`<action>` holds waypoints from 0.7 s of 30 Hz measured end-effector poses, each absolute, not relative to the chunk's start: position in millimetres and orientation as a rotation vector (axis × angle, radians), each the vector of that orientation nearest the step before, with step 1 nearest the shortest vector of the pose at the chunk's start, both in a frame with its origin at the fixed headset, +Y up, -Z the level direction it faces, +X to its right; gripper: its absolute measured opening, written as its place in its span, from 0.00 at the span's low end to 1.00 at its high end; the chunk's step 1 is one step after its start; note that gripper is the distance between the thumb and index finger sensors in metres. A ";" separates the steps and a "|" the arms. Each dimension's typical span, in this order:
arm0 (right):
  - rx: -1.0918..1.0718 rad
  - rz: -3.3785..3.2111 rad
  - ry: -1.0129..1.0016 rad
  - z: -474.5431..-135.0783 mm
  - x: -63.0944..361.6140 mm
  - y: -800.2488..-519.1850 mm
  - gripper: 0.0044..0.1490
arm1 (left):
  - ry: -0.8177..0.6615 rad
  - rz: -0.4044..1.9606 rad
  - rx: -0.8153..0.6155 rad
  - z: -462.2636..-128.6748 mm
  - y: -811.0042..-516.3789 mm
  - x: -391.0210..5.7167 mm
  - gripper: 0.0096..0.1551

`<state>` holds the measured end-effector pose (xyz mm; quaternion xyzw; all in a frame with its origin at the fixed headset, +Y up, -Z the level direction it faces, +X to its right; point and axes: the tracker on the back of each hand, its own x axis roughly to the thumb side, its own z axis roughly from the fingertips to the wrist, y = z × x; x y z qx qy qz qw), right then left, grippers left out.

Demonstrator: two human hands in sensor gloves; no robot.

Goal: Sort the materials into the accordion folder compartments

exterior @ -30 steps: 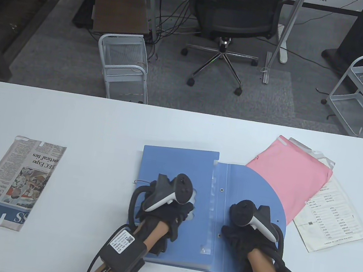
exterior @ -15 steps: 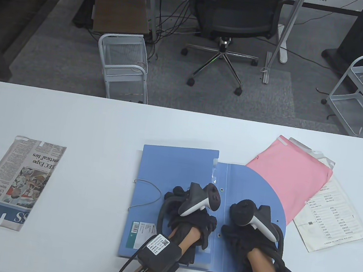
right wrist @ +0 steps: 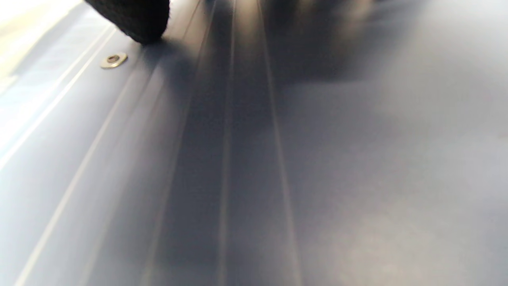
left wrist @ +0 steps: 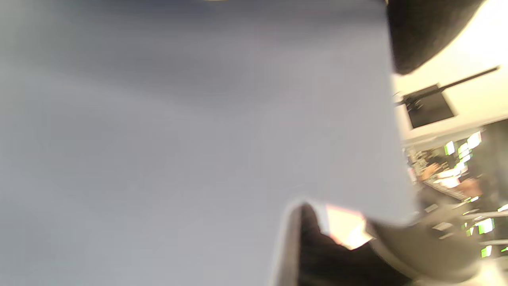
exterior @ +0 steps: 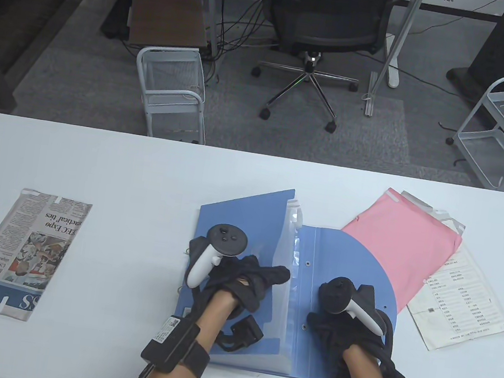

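A blue accordion folder [exterior: 248,216] lies at the table's middle with its rounded flap [exterior: 354,264] spread open to the right. My left hand [exterior: 263,277] grips the right edge of the folder's front panel and holds it raised, so the translucent dividers [exterior: 292,260] show. My right hand [exterior: 329,324] rests flat on the flap. The right wrist view shows the flap [right wrist: 317,159], a rivet [right wrist: 113,59] and one fingertip [right wrist: 135,20] touching it. The left wrist view is blurred and filled by the blue panel [left wrist: 198,139]. A pink folder [exterior: 402,252], a printed white sheet [exterior: 461,303] and a folded newspaper [exterior: 23,250] lie on the table.
The pink folder overlaps the flap's far right edge and lies on the white sheet and a clear sleeve [exterior: 444,218]. The newspaper is far left, apart from the folder. An office chair [exterior: 322,20] and wire carts [exterior: 172,88] stand beyond the table's far edge.
My left hand slid across the folder's front to its right edge, then turned over and lifted the front panel, opening the compartments. My right hand stayed on the flap.
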<state>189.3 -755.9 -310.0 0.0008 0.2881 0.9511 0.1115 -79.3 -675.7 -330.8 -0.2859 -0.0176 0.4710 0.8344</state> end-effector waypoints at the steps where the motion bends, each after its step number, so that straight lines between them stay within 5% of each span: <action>1: 0.002 2.793 0.847 -309.9 189.3 -755.8 0.47 | -0.039 1.035 -0.571 -330.1 -673.3 -86.6 0.46; 13: -0.006 2.805 0.832 -310.6 188.4 -755.1 0.47 | -0.151 1.682 -0.501 -332.1 -683.1 -205.2 0.43; 21: -0.006 2.818 0.807 -310.5 188.8 -755.4 0.47 | -0.189 1.888 -0.514 -333.3 -705.7 -239.2 0.43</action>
